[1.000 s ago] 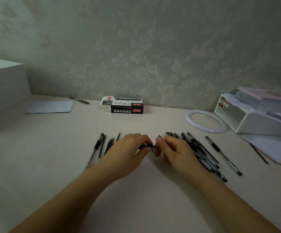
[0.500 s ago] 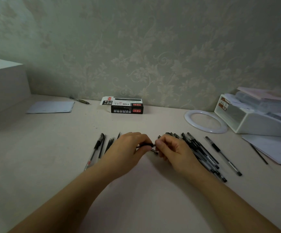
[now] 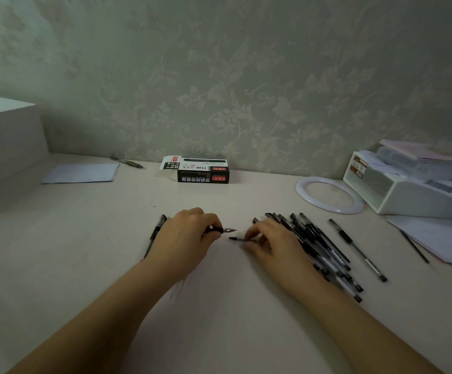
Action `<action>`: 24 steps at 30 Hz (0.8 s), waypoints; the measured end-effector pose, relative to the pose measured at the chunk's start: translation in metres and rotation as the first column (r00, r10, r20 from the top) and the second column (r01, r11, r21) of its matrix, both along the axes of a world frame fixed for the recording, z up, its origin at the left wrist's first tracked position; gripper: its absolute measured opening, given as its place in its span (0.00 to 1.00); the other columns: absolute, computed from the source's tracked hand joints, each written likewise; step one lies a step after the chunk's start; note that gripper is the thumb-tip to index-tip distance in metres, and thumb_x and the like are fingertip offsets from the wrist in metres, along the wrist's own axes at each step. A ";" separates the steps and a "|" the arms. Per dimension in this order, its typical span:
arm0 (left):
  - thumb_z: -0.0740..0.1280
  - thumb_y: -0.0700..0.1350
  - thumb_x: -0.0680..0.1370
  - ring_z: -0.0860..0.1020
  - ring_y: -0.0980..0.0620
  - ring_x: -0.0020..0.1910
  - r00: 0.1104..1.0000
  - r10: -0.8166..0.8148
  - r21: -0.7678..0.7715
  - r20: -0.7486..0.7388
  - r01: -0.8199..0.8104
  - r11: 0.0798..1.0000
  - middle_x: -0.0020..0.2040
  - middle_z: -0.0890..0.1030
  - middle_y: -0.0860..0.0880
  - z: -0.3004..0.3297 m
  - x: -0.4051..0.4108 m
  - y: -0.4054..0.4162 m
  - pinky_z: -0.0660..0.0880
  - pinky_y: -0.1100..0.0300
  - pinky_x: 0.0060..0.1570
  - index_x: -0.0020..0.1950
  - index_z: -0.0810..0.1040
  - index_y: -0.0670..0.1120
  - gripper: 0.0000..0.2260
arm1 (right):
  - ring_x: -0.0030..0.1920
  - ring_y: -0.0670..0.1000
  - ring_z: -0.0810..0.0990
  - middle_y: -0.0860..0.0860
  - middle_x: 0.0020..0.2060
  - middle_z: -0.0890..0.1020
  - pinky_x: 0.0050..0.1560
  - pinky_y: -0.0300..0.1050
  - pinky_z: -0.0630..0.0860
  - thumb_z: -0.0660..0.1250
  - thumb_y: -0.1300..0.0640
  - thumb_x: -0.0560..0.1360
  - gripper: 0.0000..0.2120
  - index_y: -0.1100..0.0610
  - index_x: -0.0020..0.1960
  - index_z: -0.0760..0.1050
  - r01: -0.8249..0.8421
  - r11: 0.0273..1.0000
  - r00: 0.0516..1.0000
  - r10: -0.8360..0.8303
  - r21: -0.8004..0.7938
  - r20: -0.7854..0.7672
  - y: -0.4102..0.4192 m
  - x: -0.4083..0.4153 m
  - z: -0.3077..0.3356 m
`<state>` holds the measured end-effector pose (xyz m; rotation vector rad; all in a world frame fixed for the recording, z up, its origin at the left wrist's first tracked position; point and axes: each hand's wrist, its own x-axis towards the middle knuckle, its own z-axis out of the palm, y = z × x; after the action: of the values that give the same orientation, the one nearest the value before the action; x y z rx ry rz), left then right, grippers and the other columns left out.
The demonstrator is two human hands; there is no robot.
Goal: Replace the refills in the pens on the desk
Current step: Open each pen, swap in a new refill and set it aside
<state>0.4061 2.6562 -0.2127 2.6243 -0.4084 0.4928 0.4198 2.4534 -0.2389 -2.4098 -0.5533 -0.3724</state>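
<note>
Black pen (image 3: 223, 230) sits pinched in curled left-hand fingers (image 3: 210, 227); right-hand fingers (image 3: 250, 237) pinch a thin refill (image 3: 235, 239).

The left hand (image 3: 184, 238) grips a pen (image 3: 223, 230), tip pointing toward the right hand (image 3: 270, 242), which pinches a thin black piece (image 3: 235, 239). A pile of pens (image 3: 319, 244) lies just beyond the right hand on the worktop (image 3: 57, 238).

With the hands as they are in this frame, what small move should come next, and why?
Probably the right hand lays its small black piece on the desk. The left hand holds a pen with its tip bare, and the two parts are apart. What the piece is cannot be told.
</note>
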 end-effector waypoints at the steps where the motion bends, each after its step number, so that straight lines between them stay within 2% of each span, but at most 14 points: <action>1: 0.63 0.49 0.80 0.75 0.54 0.48 1.000 0.003 0.008 -0.006 -0.003 1.000 0.48 0.77 0.53 0.000 0.000 0.001 0.74 0.57 0.50 0.54 0.80 0.53 0.08 | 0.45 0.42 0.76 0.44 0.45 0.78 0.48 0.36 0.73 0.68 0.57 0.77 0.01 0.52 0.48 0.79 0.006 0.999 1.000 -0.006 0.047 0.001 -0.001 0.000 0.001; 4: 0.62 0.49 0.80 0.75 0.54 0.49 1.000 -0.002 0.023 -0.017 0.003 1.000 0.48 0.78 0.53 0.001 -0.001 0.001 0.73 0.58 0.51 0.55 0.80 0.54 0.08 | 0.45 0.42 0.78 0.44 0.43 0.81 0.46 0.35 0.75 0.68 0.61 0.77 0.04 0.54 0.48 0.79 0.008 0.991 0.999 -0.013 0.136 0.033 -0.003 0.000 0.005; 10: 0.63 0.49 0.80 0.73 0.55 0.47 0.998 -0.052 0.002 -0.037 0.053 0.999 0.46 0.76 0.54 0.002 -0.002 -0.003 0.73 0.58 0.49 0.54 0.80 0.54 0.08 | 0.46 0.43 0.78 0.44 0.44 0.81 0.46 0.29 0.72 0.69 0.61 0.77 0.05 0.52 0.49 0.80 -0.060 0.985 0.998 0.055 0.159 0.035 0.000 0.000 0.005; 15: 0.63 0.50 0.80 0.73 0.55 0.47 0.999 -0.034 -0.011 -0.028 0.033 0.999 0.46 0.76 0.54 0.003 0.000 -0.001 0.71 0.61 0.48 0.54 0.80 0.53 0.07 | 0.46 0.44 0.79 0.45 0.44 0.82 0.48 0.35 0.74 0.69 0.64 0.76 0.06 0.55 0.50 0.81 -0.022 0.980 0.997 0.006 0.200 0.081 -0.005 0.000 0.009; 19: 0.65 0.50 0.79 0.73 0.57 0.46 0.998 -0.064 -0.046 -0.016 0.063 0.997 0.46 0.76 0.56 0.004 -0.002 -0.005 0.70 0.64 0.46 0.55 0.78 0.53 0.06 | 0.46 0.44 0.79 0.46 0.46 0.82 0.49 0.35 0.75 0.69 0.63 0.76 0.06 0.55 0.52 0.82 -0.084 0.983 0.996 0.076 0.164 0.054 -0.001 -0.003 0.010; 24: 0.67 0.48 0.78 0.72 0.59 0.41 0.989 -0.145 -0.082 0.017 0.145 0.986 0.43 0.74 0.57 0.006 -0.006 -0.009 0.65 0.70 0.39 0.48 0.76 0.51 0.02 | 0.49 0.44 0.81 0.46 0.46 0.83 0.51 0.34 0.75 0.70 0.61 0.77 0.07 0.54 0.52 0.83 -0.122 0.962 0.992 0.125 0.244 0.003 0.000 -0.005 0.011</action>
<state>0.4005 2.6474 -0.2068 2.4906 -0.5653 0.4654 0.4147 2.4530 -0.2274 -2.1286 -0.6118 -0.3500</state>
